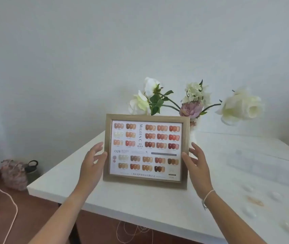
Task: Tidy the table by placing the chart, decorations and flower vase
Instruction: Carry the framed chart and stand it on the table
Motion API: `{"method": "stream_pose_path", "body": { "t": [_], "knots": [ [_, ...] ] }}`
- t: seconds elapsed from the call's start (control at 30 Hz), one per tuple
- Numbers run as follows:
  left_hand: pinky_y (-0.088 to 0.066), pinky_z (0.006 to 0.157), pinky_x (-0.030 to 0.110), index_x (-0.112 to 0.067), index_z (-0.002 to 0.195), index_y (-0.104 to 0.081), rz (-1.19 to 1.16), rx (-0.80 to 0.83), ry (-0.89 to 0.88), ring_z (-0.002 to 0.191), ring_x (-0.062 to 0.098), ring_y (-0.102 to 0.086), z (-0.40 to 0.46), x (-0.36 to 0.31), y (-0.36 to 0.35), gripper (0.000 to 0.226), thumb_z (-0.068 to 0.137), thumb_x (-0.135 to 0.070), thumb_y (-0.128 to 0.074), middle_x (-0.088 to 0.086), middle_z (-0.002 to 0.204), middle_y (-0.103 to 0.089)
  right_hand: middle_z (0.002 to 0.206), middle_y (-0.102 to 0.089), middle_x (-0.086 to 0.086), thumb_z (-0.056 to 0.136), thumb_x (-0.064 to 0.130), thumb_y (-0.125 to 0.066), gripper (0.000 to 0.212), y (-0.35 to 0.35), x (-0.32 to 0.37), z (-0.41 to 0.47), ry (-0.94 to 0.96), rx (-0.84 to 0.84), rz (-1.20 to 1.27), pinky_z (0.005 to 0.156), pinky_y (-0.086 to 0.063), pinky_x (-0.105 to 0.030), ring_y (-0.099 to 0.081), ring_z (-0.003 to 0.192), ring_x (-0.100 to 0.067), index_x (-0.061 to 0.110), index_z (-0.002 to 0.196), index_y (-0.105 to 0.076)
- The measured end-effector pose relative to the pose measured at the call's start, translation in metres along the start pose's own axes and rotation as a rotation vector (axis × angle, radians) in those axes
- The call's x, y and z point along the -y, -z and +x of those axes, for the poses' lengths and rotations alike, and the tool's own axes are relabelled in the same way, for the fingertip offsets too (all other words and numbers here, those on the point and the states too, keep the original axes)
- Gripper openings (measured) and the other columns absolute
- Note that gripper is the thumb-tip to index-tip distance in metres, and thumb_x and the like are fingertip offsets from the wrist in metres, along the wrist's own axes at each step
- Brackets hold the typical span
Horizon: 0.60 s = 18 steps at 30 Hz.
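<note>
**Two hands steadying the chart**

We are flanking the framed chart (146, 150), standing upright on the white surface (122, 196) just before the flower vase (194, 127). Left hand (91, 164) and right hand (195, 164) are splayed apart, fingertips grazing its sides. Nudged backward, it could topple the vase. Plain white walls are surrounding us.

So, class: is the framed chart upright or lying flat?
Upright. The chart stands on its lower edge on the table, face toward the camera, flowers behind it.
</note>
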<state>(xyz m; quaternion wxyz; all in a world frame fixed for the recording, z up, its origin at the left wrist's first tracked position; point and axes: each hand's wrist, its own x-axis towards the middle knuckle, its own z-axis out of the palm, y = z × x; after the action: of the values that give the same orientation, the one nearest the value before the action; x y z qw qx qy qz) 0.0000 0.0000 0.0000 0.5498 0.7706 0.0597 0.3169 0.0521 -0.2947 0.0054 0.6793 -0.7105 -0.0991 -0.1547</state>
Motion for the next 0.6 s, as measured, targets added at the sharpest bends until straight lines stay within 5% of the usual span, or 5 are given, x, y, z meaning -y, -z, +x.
{"method": "stream_pose_path", "body": {
  "t": [0.1, 0.27, 0.43, 0.6],
  "knots": [
    [-0.038, 0.086, 0.023, -0.037, 0.132, -0.041, -0.026, 0.034, 0.090, 0.107, 0.005, -0.048, 0.010, 0.005, -0.006, 0.037, 0.095, -0.033, -0.044, -0.016, 0.126, -0.046, 0.127, -0.053, 0.005, 0.089, 0.038, -0.053, 0.047, -0.005, -0.006, 0.005, -0.062, 0.043, 0.049, 0.076, -0.051, -0.025, -0.057, 0.110, -0.017, 0.034, 0.133, -0.038],
    [-0.048, 0.064, 0.012, -0.038, 0.128, -0.044, -0.137, 0.147, 0.171, 0.096, -0.001, -0.064, 0.017, 0.010, -0.019, 0.033, 0.096, -0.041, -0.038, -0.022, 0.110, -0.062, 0.119, -0.062, 0.003, 0.092, 0.043, -0.042, 0.039, -0.013, -0.022, 0.007, -0.096, 0.084, 0.100, 0.075, -0.056, -0.029, -0.065, 0.101, -0.014, 0.034, 0.131, -0.041],
    [-0.049, 0.068, 0.012, -0.039, 0.132, -0.041, -0.164, 0.131, 0.154, 0.095, -0.010, -0.062, 0.020, 0.022, -0.023, 0.036, 0.097, -0.043, -0.032, -0.030, 0.107, -0.063, 0.107, -0.066, 0.011, 0.093, 0.044, -0.037, 0.020, -0.018, -0.032, 0.007, -0.061, 0.046, 0.072, 0.072, -0.054, -0.024, -0.065, 0.096, -0.005, 0.052, 0.108, -0.047],
    [-0.047, 0.056, 0.005, -0.039, 0.116, -0.050, -0.197, 0.080, 0.168, 0.083, -0.011, -0.065, 0.018, 0.031, -0.027, 0.024, 0.097, -0.041, -0.036, -0.028, 0.090, -0.069, 0.104, -0.066, 0.013, 0.094, 0.042, -0.037, 0.020, -0.020, -0.036, 0.007, -0.050, 0.033, 0.073, 0.064, -0.055, -0.018, -0.067, 0.089, -0.001, 0.047, 0.112, -0.045]
  ]
}}
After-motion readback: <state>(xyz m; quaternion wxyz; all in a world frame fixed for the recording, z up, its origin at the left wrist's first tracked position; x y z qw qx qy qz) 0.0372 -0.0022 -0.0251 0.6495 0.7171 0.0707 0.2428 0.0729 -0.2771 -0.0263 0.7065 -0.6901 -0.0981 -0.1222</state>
